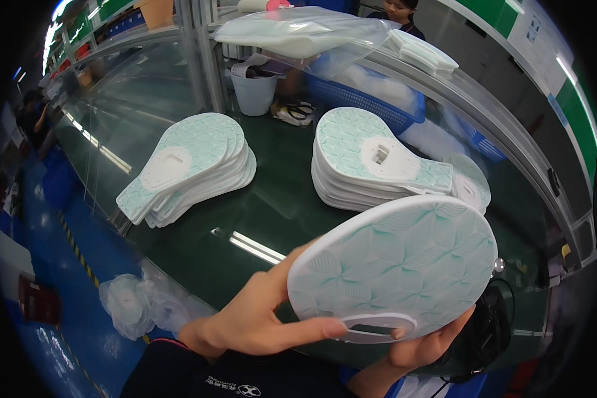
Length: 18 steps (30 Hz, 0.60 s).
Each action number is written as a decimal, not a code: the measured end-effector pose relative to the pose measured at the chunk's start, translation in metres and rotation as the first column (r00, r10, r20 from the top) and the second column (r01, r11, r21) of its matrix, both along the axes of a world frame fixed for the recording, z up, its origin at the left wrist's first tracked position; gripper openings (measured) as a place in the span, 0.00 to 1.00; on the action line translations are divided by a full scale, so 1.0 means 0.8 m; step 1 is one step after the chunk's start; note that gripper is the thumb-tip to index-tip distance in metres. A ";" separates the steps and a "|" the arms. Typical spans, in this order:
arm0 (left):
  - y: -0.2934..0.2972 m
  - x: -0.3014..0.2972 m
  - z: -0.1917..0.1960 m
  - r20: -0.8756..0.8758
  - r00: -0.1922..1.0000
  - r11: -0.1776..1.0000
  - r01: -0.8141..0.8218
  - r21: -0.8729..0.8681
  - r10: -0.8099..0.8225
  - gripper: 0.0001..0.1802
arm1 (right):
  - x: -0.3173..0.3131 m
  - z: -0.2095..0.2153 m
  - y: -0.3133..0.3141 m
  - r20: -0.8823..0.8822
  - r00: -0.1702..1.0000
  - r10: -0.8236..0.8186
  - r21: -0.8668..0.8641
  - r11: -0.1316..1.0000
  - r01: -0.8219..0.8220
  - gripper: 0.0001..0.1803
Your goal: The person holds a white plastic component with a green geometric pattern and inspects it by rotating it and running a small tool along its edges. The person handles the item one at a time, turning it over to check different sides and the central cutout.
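Note:
A rounded white plastic panel (391, 262) with a pale green geometric pattern is tilted up close in front of me. My left hand (262, 312) grips its left edge, with the thumb lying across the face beside an oval slot rim (378, 320). At the lower right edge, my right hand (424, 345) has hold of the same panel, its fingers partly hidden behind it. Beyond it stand a left stack of paddle-shaped patterned panels (199, 149) and a right stack of similar panels (351, 136), each with a white patch and opening near the handle.
A dark green table (272, 192) lies under the stacks. At the back are a white bucket (253, 93), a blue basket (358, 99) and clear plastic bags (298, 30) on a metal-framed shelf. Black cables (484, 325) lie at right; wrapped items (126, 305) are at lower left.

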<state>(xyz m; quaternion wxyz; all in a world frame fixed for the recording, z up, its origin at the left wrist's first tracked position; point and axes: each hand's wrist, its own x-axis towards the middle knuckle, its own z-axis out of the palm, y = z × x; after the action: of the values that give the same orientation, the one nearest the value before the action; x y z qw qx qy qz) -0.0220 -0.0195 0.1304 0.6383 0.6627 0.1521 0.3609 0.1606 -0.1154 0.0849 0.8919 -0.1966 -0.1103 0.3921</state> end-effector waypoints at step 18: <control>0.023 0.012 -0.036 0.140 0.986 0.936 0.129 -0.329 -0.087 0.24 | -0.009 -0.033 0.003 0.811 0.583 0.043 -0.300 0.887 0.352 0.30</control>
<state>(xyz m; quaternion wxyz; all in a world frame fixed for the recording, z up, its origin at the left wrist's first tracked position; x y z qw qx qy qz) -0.0125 -0.0012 0.1019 0.7691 0.5277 0.1355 0.3341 0.1538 -0.1132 0.0588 0.7109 -0.5517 -0.3904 0.1943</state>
